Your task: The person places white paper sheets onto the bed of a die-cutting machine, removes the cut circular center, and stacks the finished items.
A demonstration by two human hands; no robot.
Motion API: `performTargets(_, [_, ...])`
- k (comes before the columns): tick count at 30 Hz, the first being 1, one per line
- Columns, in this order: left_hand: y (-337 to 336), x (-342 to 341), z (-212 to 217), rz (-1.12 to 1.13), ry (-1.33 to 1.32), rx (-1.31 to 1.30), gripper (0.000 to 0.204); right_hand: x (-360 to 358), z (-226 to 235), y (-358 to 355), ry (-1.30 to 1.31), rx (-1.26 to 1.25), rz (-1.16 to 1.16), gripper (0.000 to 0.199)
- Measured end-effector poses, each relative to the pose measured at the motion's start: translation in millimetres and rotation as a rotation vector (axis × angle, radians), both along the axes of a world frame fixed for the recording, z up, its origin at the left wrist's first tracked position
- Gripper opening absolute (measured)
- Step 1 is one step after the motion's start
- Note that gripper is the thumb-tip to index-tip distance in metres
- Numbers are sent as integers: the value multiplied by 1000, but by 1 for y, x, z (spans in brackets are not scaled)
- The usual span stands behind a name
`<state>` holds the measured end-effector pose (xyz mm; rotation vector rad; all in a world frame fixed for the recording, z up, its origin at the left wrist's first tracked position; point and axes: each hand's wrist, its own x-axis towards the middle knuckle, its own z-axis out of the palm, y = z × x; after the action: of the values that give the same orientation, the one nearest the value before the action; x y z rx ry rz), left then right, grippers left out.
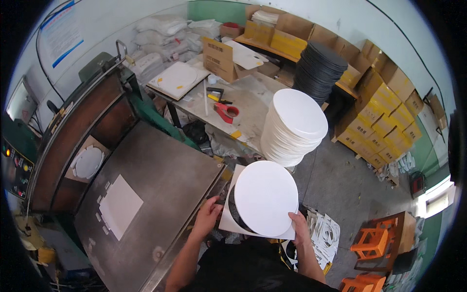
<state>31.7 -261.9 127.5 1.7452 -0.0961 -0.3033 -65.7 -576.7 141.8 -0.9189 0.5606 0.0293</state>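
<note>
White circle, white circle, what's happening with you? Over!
Left hand and right hand grip the square sheet. White disc rests on it. Nothing in the way.

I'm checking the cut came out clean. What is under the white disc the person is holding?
Under the white disc lies a white square sheet, held by the left hand and right hand. A dark crescent shows at the disc's left edge. The rest beneath is covered.

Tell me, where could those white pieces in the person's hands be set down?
The steel machine table is mostly bare between the white square sheet and its right edge. The long workbench is crowded with a red tape dispenser, boxes and a tall white disc stack.
</note>
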Motion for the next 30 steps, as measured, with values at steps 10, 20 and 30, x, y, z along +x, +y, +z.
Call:
performTargets(10, [-86, 21, 21, -247, 165, -332, 35, -10, -45, -63, 42, -153, 52, 31])
performTargets(20, [-202, 196, 118, -189, 216, -712, 36, -165, -93, -237, 472, -792, -860, 27])
performTargets(30, [-278, 285, 71, -260, 320, -449, 56, -199, -59, -268, 1146, -1520, -518, 25])
